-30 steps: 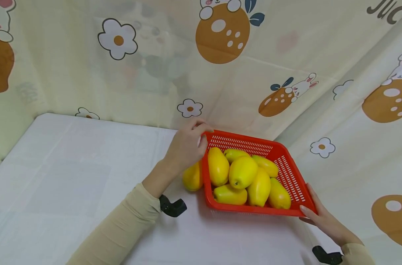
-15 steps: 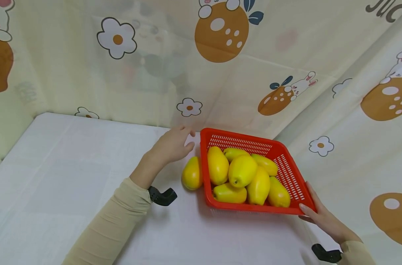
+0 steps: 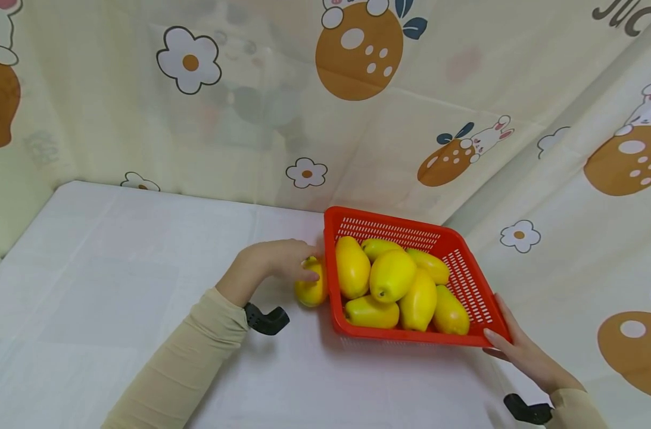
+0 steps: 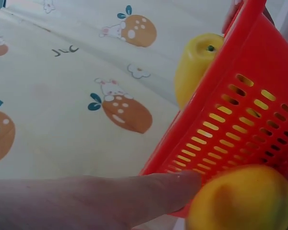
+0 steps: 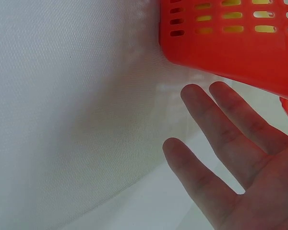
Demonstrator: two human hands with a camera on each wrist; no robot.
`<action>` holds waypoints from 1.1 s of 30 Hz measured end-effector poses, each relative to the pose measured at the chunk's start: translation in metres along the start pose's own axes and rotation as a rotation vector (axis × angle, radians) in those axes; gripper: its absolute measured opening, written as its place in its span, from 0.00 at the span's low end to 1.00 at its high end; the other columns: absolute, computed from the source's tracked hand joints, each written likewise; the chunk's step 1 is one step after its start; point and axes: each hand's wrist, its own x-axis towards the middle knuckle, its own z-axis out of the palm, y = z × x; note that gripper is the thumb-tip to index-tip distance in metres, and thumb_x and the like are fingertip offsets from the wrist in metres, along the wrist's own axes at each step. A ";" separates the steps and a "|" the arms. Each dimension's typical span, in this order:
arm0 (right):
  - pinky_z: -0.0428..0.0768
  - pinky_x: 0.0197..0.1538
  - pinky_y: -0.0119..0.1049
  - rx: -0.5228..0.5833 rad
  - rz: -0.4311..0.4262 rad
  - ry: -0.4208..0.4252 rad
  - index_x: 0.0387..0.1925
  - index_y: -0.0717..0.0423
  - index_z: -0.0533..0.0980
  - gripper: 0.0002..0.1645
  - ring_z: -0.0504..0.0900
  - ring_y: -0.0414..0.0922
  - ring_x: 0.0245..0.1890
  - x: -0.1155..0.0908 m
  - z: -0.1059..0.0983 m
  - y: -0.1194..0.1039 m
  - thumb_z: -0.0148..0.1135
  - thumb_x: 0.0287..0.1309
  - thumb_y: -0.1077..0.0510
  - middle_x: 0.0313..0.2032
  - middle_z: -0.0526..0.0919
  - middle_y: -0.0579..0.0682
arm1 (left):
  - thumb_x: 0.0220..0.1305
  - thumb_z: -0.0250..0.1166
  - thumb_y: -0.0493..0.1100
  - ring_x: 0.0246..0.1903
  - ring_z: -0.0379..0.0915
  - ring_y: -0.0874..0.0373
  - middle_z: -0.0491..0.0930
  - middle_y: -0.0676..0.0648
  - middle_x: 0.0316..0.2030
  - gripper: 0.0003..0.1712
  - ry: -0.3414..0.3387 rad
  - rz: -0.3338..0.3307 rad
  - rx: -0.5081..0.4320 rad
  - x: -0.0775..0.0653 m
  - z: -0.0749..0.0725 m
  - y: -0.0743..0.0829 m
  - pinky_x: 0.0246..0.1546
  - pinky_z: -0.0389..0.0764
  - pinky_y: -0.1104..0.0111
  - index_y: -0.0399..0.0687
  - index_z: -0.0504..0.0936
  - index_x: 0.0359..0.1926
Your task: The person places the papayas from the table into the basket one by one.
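Observation:
In the head view, my left hand (image 3: 282, 260) is at a yellow mango (image 3: 311, 291) outside the red basket (image 3: 333, 298), against its left side. The thumb lies across the mango, while the other fingers reach behind it, partly hidden. The left wrist view has one finger (image 4: 153, 189) running along the mango (image 4: 245, 199), close to the basket wall. My right hand (image 3: 523, 351) holds the basket's near right corner, its thumb on the rim. Below that corner, three fingers (image 5: 223, 129) spread apart in the right wrist view. Several yellow mangoes (image 3: 393, 276) lie inside the basket.
A white cloth covers the table (image 3: 116, 280). Behind and to the right hangs a cream curtain (image 3: 239, 119) printed with fruit, rabbits and flowers; the basket's back rim is near it. Black wrist mounts (image 3: 266, 320) sit on both wrists.
My left hand has let go of the basket's far left corner, drawn back left, then come down onto the mango outside. The right hand and basket stay nearly still.

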 end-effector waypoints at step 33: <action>0.79 0.46 0.46 -0.012 0.011 0.018 0.63 0.29 0.19 0.49 0.64 0.59 0.56 -0.001 0.002 -0.003 0.46 0.63 0.46 0.67 0.31 0.65 | 0.42 0.69 0.60 0.52 0.61 0.56 0.55 0.47 0.63 0.61 -0.002 -0.054 0.019 0.011 0.021 -0.003 0.53 0.71 0.61 0.56 0.40 0.70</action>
